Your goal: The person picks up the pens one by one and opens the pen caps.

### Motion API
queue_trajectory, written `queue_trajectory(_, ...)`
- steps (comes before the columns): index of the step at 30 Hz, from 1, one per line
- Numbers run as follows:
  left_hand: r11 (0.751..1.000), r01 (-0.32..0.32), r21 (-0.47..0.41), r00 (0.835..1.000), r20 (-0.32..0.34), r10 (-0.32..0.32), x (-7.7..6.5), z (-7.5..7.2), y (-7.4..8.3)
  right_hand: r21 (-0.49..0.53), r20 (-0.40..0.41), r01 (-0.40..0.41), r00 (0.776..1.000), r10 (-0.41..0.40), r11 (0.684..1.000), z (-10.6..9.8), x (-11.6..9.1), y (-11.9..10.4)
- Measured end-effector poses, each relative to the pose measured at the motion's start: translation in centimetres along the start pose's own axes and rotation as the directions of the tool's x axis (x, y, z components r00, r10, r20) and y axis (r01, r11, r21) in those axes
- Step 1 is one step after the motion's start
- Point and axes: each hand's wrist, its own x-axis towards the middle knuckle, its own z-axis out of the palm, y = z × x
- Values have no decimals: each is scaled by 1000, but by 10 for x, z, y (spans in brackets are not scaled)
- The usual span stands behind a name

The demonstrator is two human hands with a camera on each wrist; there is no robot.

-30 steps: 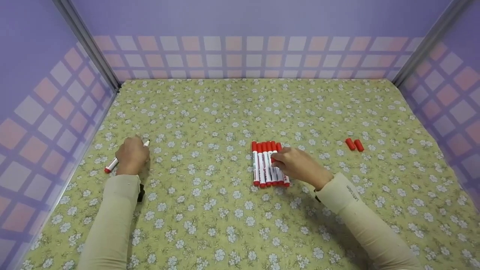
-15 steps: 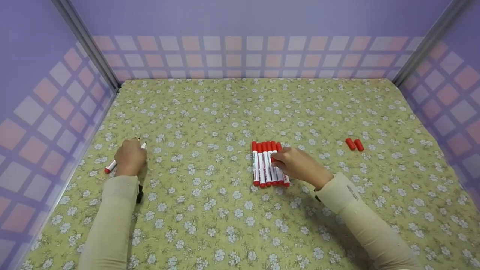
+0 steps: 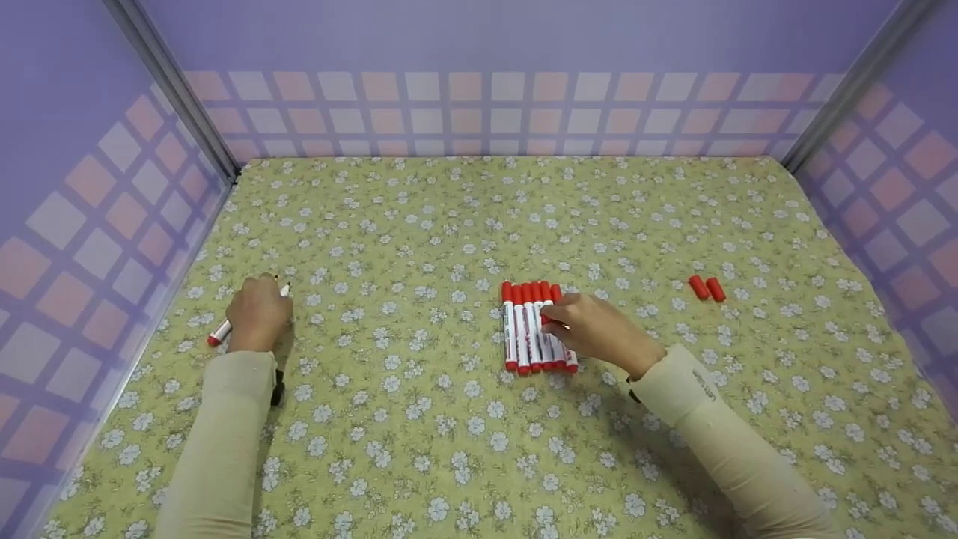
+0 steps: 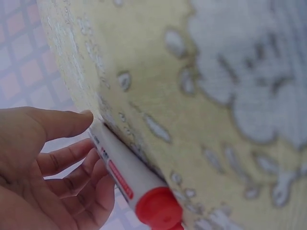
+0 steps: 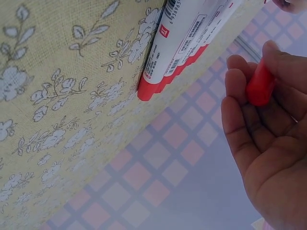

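Left hand [image 3: 260, 313] pinches a marker [image 4: 129, 167], right hand [image 3: 601, 331] a red cap [image 5: 260, 87], fingers curled close: light, stiff, slightly slick, I'd say, best held mid-barrel.

A broad lane of flowered cloth [image 3: 397, 359] runs up the head view's left-centre, between a marker [image 4: 130, 167] in the left hand [image 3: 259, 313] and the marker row [image 3: 522, 337] at centre. The right hand [image 3: 595, 329] blocks the row's right side; farther right, two red caps [image 3: 716, 290] obstruct passage.
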Motion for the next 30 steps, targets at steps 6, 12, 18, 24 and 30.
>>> queue_trajectory(6, 999, -3, 37, 1000, -26, 4, 0, -1, 7, 0, 2, -16, 1000, 16, 1000, 0, -1, 1)
queue_trajectory(12, 997, -62, 40, 996, -67, 64, 0, 2, 16, -6, -16, -20, 1000, 20, 1000, 0, -2, 3)
queue_trajectory(18, 988, -151, 37, 978, -143, 155, -3, 7, 32, -8, -58, -34, 998, 33, 999, -1, -5, 9)
queue_trajectory(24, 975, -218, 48, 961, -162, 223, -7, 13, 59, -18, -122, -73, 990, 70, 997, -3, -10, 17)
queue_trajectory(30, 967, -253, 18, 958, -132, 253, -14, 19, 84, -14, -148, -159, 977, 155, 987, -4, -18, 25)
